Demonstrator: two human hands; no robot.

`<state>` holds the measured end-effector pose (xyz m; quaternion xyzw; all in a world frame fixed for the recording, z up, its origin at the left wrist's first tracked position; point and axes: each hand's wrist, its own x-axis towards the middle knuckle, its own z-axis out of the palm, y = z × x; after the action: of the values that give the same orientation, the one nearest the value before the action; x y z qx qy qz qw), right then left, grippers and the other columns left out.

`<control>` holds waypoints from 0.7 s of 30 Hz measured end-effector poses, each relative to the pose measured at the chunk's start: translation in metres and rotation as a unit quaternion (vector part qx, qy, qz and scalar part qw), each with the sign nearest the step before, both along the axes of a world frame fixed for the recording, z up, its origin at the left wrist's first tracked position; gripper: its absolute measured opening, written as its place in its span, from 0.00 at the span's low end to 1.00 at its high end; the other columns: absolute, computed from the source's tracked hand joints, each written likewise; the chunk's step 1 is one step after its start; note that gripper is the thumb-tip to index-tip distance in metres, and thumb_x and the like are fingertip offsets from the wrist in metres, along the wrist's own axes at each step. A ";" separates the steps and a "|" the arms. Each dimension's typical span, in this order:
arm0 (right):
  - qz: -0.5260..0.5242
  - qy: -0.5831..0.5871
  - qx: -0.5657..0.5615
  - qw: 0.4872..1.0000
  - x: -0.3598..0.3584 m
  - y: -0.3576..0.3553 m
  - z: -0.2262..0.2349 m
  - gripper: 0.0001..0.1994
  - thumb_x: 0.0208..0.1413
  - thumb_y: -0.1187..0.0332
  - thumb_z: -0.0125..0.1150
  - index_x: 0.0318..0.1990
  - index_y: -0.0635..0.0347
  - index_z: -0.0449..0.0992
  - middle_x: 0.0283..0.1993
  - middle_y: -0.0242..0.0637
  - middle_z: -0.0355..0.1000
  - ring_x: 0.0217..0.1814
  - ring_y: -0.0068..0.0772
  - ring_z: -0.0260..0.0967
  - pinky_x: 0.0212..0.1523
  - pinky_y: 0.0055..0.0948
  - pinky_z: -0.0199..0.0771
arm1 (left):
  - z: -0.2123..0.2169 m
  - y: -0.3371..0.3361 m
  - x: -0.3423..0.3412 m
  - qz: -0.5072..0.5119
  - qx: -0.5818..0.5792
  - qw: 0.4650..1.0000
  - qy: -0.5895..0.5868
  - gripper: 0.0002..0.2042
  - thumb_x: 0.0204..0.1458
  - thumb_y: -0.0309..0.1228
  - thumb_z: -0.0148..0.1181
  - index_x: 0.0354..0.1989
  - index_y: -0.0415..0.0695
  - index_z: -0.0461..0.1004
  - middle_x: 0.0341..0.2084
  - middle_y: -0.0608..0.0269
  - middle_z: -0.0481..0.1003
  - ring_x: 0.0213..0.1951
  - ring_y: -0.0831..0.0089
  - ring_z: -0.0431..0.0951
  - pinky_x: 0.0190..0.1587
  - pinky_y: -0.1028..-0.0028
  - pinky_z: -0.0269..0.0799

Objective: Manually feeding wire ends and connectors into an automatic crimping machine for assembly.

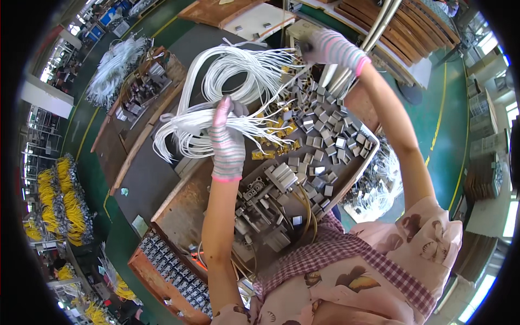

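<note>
My left hand [226, 142], in a striped knit glove, is closed around a bundle of white wires [216, 92] that loops away over the dark bench. The wire ends carry small brass terminals [273, 135] fanned out beside the glove. My right hand [331, 47], gloved the same way, is raised at the far side of the bench and pinches the ends of a few white wires near a small machine [300, 30]. Below both hands lies a tray [181, 214] heaped with several small grey metal blocks [325, 146].
A metal fixture [265, 208] with tubing sits in the tray near my body. Another white wire bundle [114, 67] lies at the far left. Yellow wire bundles [65, 195] hang at the left. A box of dark parts [173, 271] stands at the lower left. Wooden pallets [395, 21] sit at the back right.
</note>
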<state>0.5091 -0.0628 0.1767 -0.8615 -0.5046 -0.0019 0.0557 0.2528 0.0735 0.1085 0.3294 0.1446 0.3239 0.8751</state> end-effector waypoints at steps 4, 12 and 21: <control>0.128 0.221 -0.169 0.952 0.007 -0.059 -0.040 0.16 0.52 0.52 0.66 0.39 0.55 0.79 0.32 0.35 0.78 0.35 0.34 0.75 0.35 0.34 0.74 | -0.009 -0.006 -0.019 -0.079 0.030 0.995 -0.059 0.10 0.57 0.36 0.57 0.27 0.48 0.65 0.23 0.69 0.61 0.31 0.73 0.61 0.39 0.72 0.60; 0.048 0.244 0.046 0.967 0.040 -0.014 -0.076 0.24 0.57 0.48 0.60 0.49 0.60 0.76 0.42 0.43 0.79 0.45 0.36 0.76 0.46 0.34 0.76 | -0.009 -0.019 -0.010 -0.058 0.044 0.995 -0.062 0.07 0.55 0.33 0.59 0.34 0.44 0.68 0.24 0.65 0.65 0.32 0.71 0.66 0.41 0.70 0.63; -0.060 0.012 -0.273 0.960 -0.024 0.075 -0.065 0.26 0.49 0.45 0.59 0.44 0.60 0.79 0.37 0.45 0.78 0.40 0.47 0.77 0.38 0.42 0.77 | -0.016 -0.007 -0.001 -0.027 0.067 0.997 0.015 0.10 0.51 0.36 0.63 0.25 0.45 0.72 0.22 0.67 0.69 0.30 0.74 0.69 0.39 0.72 0.64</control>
<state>0.4852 0.0122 0.1114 -0.8726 -0.4326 0.1427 -0.1763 0.2518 0.0662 0.0922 0.3956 0.1268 0.3039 0.8574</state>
